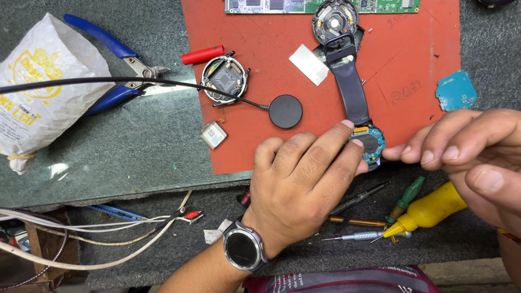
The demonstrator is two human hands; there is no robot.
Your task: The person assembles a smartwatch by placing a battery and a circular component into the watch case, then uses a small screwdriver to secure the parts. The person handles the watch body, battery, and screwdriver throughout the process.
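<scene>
— Two hands were at work over the red mat [239, 146], seen from the head camera. Where was the opened watch [367, 142]?

— It lay at the near edge of the mat, face down, its green board showing, and its dark strap [349, 89] ran away from the person.

— And the left hand [301, 184]?

— It lay flat, fingers loosely spread, two fingertips pressing on the watch body. It pinched nothing.

— The right hand [472, 149]?

— Its fingertips were pressed together just beside the watch, on its right. If something thin was between them, I could not tell.

— What else was around?

— A black round charger [286, 111], a second opened watch case [224, 80], blue pliers [111, 62], and a yellow bottle [431, 209] near the right hand.
</scene>
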